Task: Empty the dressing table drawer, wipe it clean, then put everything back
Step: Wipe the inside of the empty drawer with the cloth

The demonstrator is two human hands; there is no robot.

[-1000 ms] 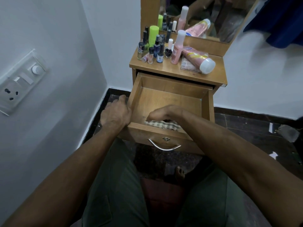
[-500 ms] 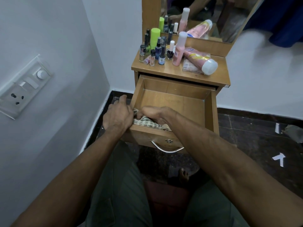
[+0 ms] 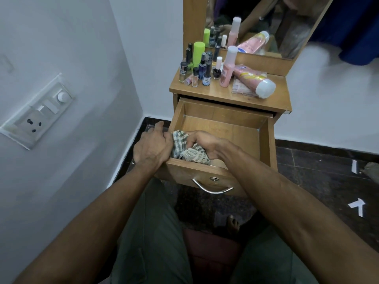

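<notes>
Both of your hands are at the drawer's near-left corner. Your left hand (image 3: 152, 147) wraps over the left front corner of the pulled-out drawer (image 3: 223, 119), fingers curled round the side wall, thumb side toward the cloth. Your right hand (image 3: 202, 143) is inside the drawer, fingers curled down into a bunched checked cloth (image 3: 187, 151), gripping it against the near-left inside corner. Cloth touches the front panel and your left hand. Drawer bottom behind the cloth: bare wood. Metal handle (image 3: 212, 187) on the drawer front, a small lock just above it.

Tabletop (image 3: 225, 95): small bottles (image 3: 198, 71) clustered at left with a green cylinder (image 3: 199, 54) behind them, an upright pink bottle (image 3: 227, 68), a large pink tube (image 3: 254, 82) lying on its side at right, white cap toward you. Mirror (image 3: 262, 23) stands behind them.
</notes>
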